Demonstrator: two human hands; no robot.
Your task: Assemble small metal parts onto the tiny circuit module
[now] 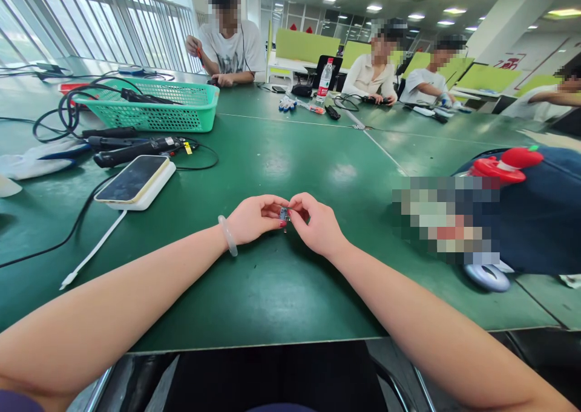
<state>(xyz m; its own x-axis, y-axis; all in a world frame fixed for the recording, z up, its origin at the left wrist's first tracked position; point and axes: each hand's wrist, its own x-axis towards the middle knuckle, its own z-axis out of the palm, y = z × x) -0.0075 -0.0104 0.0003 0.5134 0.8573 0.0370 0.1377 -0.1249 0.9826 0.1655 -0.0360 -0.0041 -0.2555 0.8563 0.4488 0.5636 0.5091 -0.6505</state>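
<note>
Between my two hands, just above the green table point(272, 297), is a small bluish-grey rectangular piece that looks like a circuit module point(284, 213). My left hand point(254, 218), with a pale bangle at the wrist, pinches it from the left between thumb and fingers. From the right, my right hand point(315, 223) closes thumb and forefinger at the piece's right edge. A tiny bit shows just below the fingertips, too small to name. The fingers cover much of the piece.
To the left lie a phone point(136, 179) on a white block, a white cable point(95, 248), black tools point(136, 152) and a green basket point(158, 106). A dark blue bag point(535, 212) is at the right. A bottle point(324, 84) stands farther back; several people sit beyond.
</note>
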